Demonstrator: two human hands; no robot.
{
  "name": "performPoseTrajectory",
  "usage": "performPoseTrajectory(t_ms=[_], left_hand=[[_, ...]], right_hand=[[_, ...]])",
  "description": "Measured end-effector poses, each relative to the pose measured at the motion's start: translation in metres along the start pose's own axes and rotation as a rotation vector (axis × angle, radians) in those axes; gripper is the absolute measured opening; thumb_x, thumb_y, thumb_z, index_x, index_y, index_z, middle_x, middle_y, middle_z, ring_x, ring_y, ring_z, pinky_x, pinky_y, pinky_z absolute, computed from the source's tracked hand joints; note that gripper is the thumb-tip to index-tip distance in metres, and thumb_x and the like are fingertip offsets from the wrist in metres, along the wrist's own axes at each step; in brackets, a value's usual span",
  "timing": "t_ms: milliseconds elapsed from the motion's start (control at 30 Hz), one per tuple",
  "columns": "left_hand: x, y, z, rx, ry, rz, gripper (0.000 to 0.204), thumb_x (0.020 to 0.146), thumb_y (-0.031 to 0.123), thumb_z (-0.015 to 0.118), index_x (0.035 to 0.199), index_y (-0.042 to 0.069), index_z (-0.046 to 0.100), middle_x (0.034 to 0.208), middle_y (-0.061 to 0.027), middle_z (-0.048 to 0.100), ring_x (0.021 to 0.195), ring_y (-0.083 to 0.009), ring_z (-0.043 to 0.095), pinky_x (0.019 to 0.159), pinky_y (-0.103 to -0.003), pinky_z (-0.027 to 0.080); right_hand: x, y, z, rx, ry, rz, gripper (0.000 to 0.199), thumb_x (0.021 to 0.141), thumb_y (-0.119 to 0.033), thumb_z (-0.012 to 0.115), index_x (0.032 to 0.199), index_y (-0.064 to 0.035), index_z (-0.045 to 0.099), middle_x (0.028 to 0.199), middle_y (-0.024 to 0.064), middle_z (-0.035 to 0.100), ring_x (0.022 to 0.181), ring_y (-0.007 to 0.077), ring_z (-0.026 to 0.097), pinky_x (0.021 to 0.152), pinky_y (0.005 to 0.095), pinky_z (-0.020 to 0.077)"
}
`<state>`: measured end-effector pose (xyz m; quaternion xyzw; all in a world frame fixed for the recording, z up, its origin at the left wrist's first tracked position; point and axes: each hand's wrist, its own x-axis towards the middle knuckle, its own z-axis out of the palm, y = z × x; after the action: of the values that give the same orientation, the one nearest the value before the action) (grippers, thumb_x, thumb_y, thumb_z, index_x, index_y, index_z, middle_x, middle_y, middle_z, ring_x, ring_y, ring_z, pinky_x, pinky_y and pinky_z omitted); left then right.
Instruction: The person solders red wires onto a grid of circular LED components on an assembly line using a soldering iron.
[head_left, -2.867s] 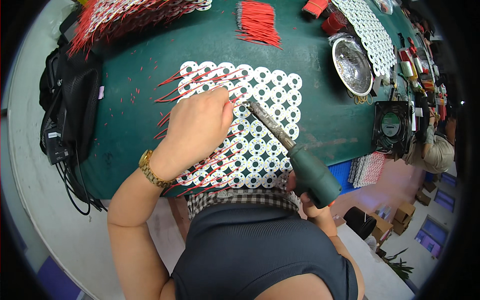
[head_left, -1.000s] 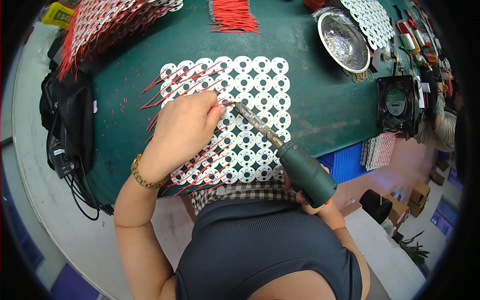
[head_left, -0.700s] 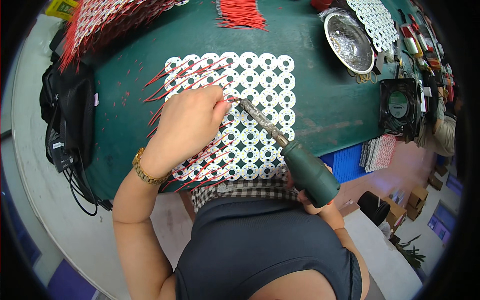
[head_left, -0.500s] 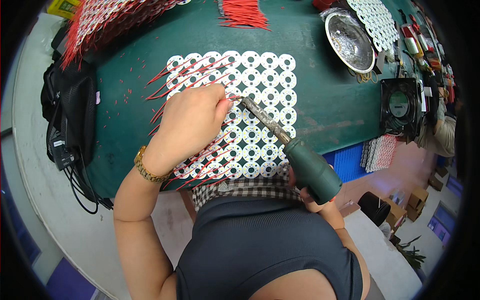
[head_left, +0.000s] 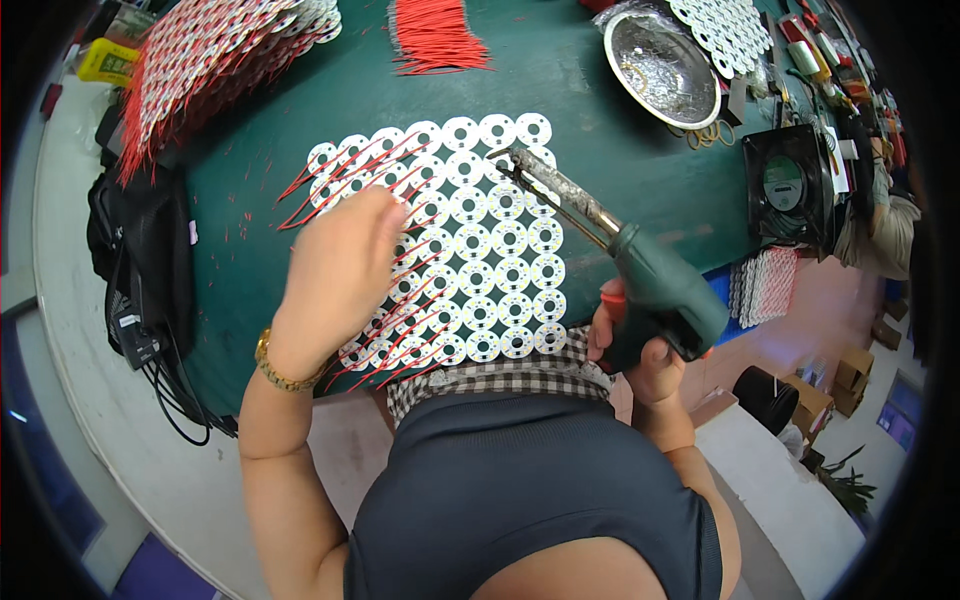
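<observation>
My right hand (head_left: 655, 365) is wrapped round the pistol-shaped handle of a dark green soldering gun (head_left: 665, 280). Its worn metal barrel points up and left, with the tip above the right-hand columns of a panel of round white LED boards (head_left: 474, 240). Over the left part of that panel is my left hand (head_left: 345, 265), slightly blurred, its fingers curled; whatever they pinch is hidden. Thin red wires (head_left: 405, 322) fan out to the lower left from the boards in the left columns. The right-hand columns carry no wires.
Stacked wired panels (head_left: 215, 65) stand at the far left, and a bundle of red wires (head_left: 437, 38) lies at the back. To the right are a metal bowl (head_left: 662, 75), another board panel (head_left: 722, 32) and a black fan (head_left: 790, 190). A black bag (head_left: 150, 250) sits left.
The soldering gun has lifted away from the boards and moved right with my right hand. My left hand has drawn back to the left, away from the gun's tip.
</observation>
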<state>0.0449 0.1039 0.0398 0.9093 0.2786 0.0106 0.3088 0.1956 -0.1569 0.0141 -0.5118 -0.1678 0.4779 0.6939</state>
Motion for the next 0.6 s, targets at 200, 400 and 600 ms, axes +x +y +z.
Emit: performPoseTrajectory(t_ms=[200, 400, 600], left_hand=[[0.010, -0.004, -0.014, -0.021, 0.475, 0.128, 0.009, 0.090, 0.004, 0.060, 0.094, -0.002, 0.065, 0.074, -0.0106, 0.053, 0.065, -0.0216, 0.053, 0.063, -0.031, 0.044], [0.023, 0.007, -0.014, -0.202, 0.322, 0.119, 0.006, 0.080, 0.000, 0.068, 0.086, -0.001, 0.066, 0.073, -0.0072, 0.060, 0.063, -0.0168, 0.055, 0.060, -0.027, 0.045], [0.053, 0.005, 0.000, -0.230, 0.247, 0.120, 0.007, 0.085, 0.003, 0.065, 0.086, -0.003, 0.064, 0.077, -0.0062, 0.062, 0.066, -0.0090, 0.054, 0.060, -0.023, 0.045]], right_hand=[[0.016, -0.017, 0.006, -0.039, 0.097, 0.020, 0.079, 0.075, -0.051, 0.073, 0.121, 0.0070, 0.047, 0.076, 0.0110, 0.056, 0.062, 0.0179, 0.057, 0.057, 0.0303, 0.0500], [0.021, -0.017, 0.002, -0.195, 0.037, -0.073, 0.074, 0.073, -0.041, 0.076, 0.125, 0.0052, 0.051, 0.089, 0.0106, 0.056, 0.073, 0.0171, 0.055, 0.061, 0.0315, 0.0504], [0.035, -0.002, -0.018, -0.371, -0.073, -0.028, 0.070, 0.078, -0.043, 0.071, 0.127, 0.0031, 0.053, 0.101, 0.0082, 0.057, 0.074, 0.0150, 0.054, 0.061, 0.0303, 0.0484]])
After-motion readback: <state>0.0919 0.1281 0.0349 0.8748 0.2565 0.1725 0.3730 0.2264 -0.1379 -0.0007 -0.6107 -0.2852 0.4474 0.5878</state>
